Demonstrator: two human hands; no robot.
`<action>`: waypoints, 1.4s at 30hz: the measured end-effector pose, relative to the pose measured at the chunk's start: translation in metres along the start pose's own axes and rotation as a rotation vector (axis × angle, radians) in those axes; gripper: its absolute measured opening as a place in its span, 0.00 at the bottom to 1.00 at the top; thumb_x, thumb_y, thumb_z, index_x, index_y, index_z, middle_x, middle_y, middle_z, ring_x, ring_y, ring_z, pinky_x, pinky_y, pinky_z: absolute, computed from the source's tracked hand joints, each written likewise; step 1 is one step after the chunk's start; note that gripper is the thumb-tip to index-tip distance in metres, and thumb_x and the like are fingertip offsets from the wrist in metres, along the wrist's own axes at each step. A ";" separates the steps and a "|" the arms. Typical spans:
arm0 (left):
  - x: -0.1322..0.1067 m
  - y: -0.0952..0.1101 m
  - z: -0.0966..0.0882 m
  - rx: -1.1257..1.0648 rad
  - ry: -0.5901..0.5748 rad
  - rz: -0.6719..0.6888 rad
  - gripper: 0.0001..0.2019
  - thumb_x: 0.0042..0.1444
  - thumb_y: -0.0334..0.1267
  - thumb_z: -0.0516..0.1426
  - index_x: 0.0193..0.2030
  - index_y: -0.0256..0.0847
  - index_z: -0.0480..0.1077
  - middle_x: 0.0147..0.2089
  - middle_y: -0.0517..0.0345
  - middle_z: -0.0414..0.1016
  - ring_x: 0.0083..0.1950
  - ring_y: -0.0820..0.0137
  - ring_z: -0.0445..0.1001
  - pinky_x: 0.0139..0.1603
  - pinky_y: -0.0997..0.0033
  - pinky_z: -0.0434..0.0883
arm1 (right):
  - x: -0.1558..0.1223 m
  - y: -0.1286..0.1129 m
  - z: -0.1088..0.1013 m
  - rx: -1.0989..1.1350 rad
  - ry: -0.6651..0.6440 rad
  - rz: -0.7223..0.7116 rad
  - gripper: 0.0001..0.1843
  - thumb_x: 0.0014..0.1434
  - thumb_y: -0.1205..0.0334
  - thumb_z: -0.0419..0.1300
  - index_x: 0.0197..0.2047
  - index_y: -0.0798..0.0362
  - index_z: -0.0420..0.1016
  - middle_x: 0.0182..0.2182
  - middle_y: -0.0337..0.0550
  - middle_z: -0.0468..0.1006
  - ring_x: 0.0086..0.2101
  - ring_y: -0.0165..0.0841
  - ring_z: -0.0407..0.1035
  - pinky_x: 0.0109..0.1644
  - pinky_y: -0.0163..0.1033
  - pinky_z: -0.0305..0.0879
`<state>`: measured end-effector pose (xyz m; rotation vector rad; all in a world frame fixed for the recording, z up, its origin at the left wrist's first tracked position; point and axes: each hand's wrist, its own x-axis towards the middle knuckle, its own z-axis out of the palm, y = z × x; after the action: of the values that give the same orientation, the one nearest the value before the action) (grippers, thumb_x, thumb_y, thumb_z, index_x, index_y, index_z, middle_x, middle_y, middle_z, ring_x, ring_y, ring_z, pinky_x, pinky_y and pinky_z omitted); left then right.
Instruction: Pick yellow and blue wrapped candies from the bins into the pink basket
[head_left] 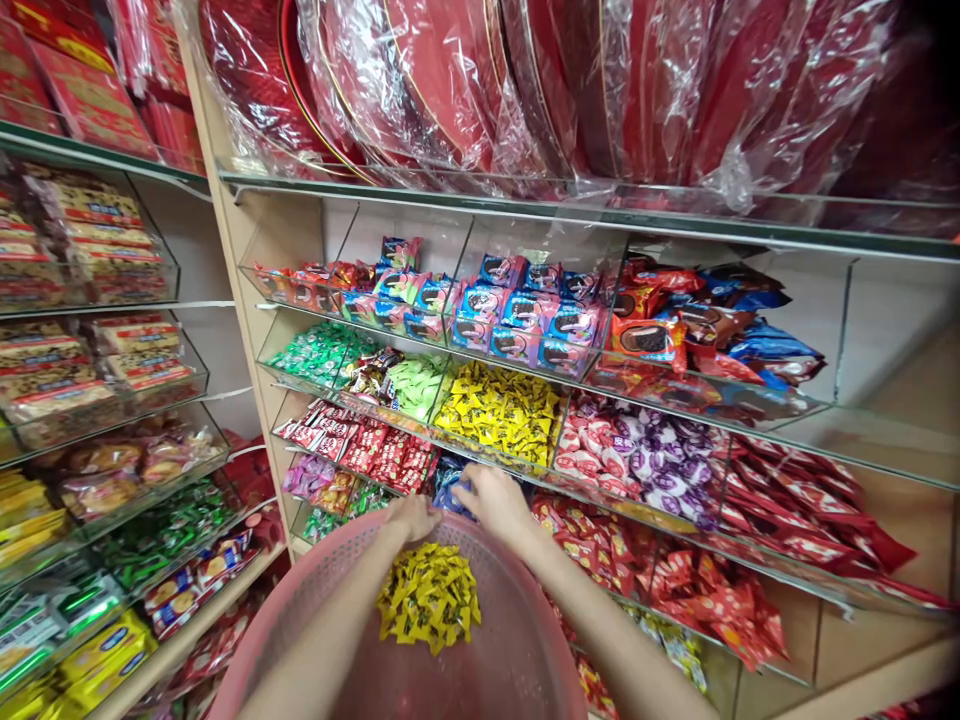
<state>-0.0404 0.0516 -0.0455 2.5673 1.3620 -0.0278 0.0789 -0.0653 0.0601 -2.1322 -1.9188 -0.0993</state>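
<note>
A pink perforated plastic basket [517, 610] is close in front of me. Inside it lies a pile of yellow-wrapped candies [429, 598]. My left hand [412, 516] is at the far rim of the basket, its fingers bent together; what they hold, if anything, is hidden. My right hand [491, 496] reaches past the rim to a shelf bin of blue-wrapped candies [448, 478]. Its fingers are curled down over them, and I cannot make out what is between them. Just above that hand is a bin of yellow-wrapped candies [496, 412].
Clear-fronted bins hold blue-and-pink cookie packs [517, 312], purple-and-white candies [679, 465] and red packets [810, 500]. A glass shelf edge [570, 208] runs above them, under plastic-wrapped red trays [480, 90]. Another packed shelf unit [97, 390] stands to the left.
</note>
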 end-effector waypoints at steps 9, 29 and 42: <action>-0.005 0.002 -0.005 -0.051 0.008 -0.003 0.29 0.50 0.61 0.43 0.37 0.40 0.72 0.40 0.46 0.75 0.45 0.55 0.72 0.44 0.60 0.65 | 0.073 0.025 -0.037 -0.045 0.048 0.373 0.18 0.53 0.51 0.53 0.39 0.56 0.72 0.38 0.55 0.74 0.39 0.41 0.69 0.36 0.38 0.60; -0.002 0.003 -0.005 -0.015 -0.031 -0.009 0.26 0.51 0.59 0.44 0.39 0.42 0.72 0.43 0.47 0.75 0.46 0.57 0.72 0.44 0.63 0.65 | 0.011 0.016 -0.054 0.150 0.215 0.218 0.12 0.51 0.53 0.54 0.29 0.53 0.70 0.23 0.40 0.72 0.27 0.30 0.65 0.29 0.31 0.51; 0.004 -0.001 0.004 -0.039 -0.039 0.005 0.28 0.50 0.62 0.44 0.41 0.42 0.72 0.45 0.48 0.74 0.48 0.58 0.70 0.47 0.65 0.63 | -0.051 0.011 0.077 -0.005 -0.267 0.124 0.11 0.55 0.59 0.52 0.39 0.54 0.70 0.38 0.47 0.75 0.40 0.33 0.68 0.39 0.33 0.57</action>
<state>-0.0386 0.0545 -0.0497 2.5251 1.3289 -0.0496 0.0734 -0.0969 -0.0276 -2.3626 -1.9162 0.2156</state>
